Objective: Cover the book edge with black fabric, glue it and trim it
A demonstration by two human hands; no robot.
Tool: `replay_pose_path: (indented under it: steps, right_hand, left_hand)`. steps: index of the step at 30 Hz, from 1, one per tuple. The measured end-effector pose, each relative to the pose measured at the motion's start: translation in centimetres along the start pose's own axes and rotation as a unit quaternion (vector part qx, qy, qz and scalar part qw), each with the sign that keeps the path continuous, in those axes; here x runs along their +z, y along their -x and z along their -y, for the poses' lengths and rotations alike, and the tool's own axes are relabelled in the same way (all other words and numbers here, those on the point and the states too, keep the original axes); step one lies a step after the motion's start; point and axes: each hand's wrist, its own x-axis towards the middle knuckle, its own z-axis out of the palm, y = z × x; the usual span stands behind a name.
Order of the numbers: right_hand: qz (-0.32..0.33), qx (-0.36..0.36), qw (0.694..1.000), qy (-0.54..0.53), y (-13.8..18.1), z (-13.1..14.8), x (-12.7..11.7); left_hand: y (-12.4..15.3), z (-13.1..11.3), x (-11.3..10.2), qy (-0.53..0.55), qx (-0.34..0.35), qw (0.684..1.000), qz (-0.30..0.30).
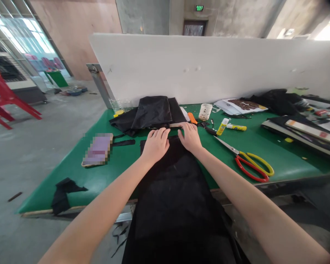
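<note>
Left hand (156, 144) and right hand (191, 136) rest on smooth, long black cloth (176, 176) (whether their grip clamps, I cannot tell).

I have a green-covered table (286, 157) before me, with black fabric (176, 165) lying on it and running off the near edge. Folded black sheets (154, 112) lie beyond; a black scrap (61, 198) drapes over the left edge. To my right lie red-and-yellow-handled scissors (238, 153), two yellow glue sticks (222, 127) and a clear jar (205, 112).
</note>
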Motion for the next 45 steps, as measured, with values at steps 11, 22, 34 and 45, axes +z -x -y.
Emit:
replay_pose_path:
  steps: [11,22,34,45]
  right_hand:
    - [0.240,-0.112,0.954,-0.143,14.7,6.7,-13.5]
    - [0.143,-0.108,0.983,-0.039,21.0,10.0,-12.4]
    - [0.102,-0.090,0.989,-0.064,21.1,11.0,-12.4]
    - [0.101,-0.103,0.984,-0.100,19.8,13.6,-13.0]
  left_hand:
    - [18.0,-7.1,-11.4,0.206,-0.248,0.944,0.074]
    - [25.0,-10.7,-12.0,0.218,-0.394,0.893,0.022]
    - [20.8,-11.7,-12.3,0.422,-0.509,0.750,-0.003]
    - [19.1,-12.1,-12.0,0.564,-0.557,0.608,-0.048]
